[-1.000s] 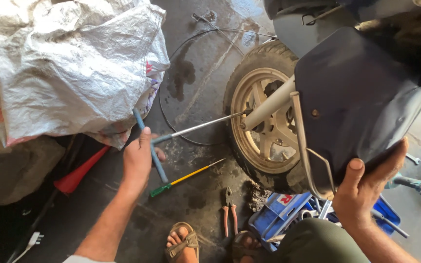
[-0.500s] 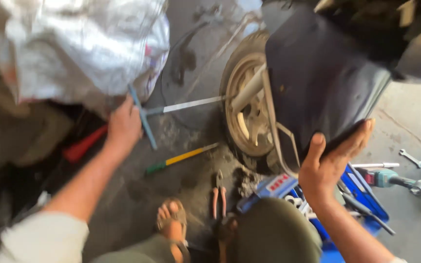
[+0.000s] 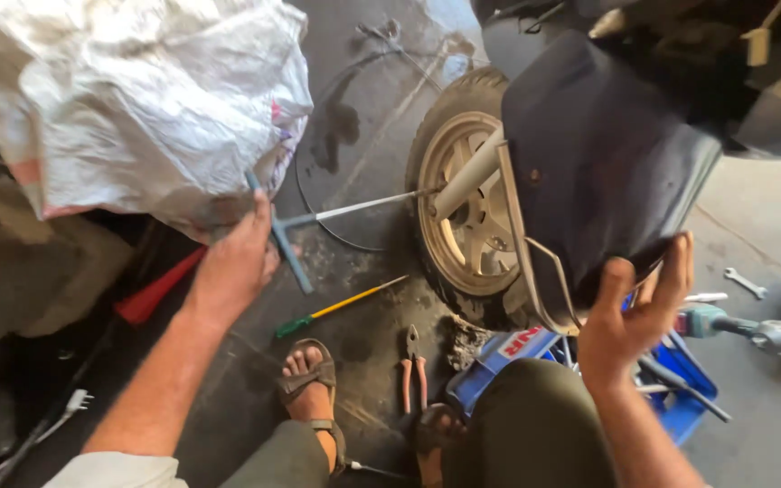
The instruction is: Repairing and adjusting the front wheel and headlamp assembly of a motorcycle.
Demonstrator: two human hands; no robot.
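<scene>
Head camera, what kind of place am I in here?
Most likely a scooter repair workshop: a scooter wheel stands on an oil-stained concrete floor, with pliers, a screwdriver and a spanner lying loose around it.

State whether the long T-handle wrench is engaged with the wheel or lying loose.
Engaged: the T-handle wrench reaches the wheel hub, left hand on its crossbar.
</scene>
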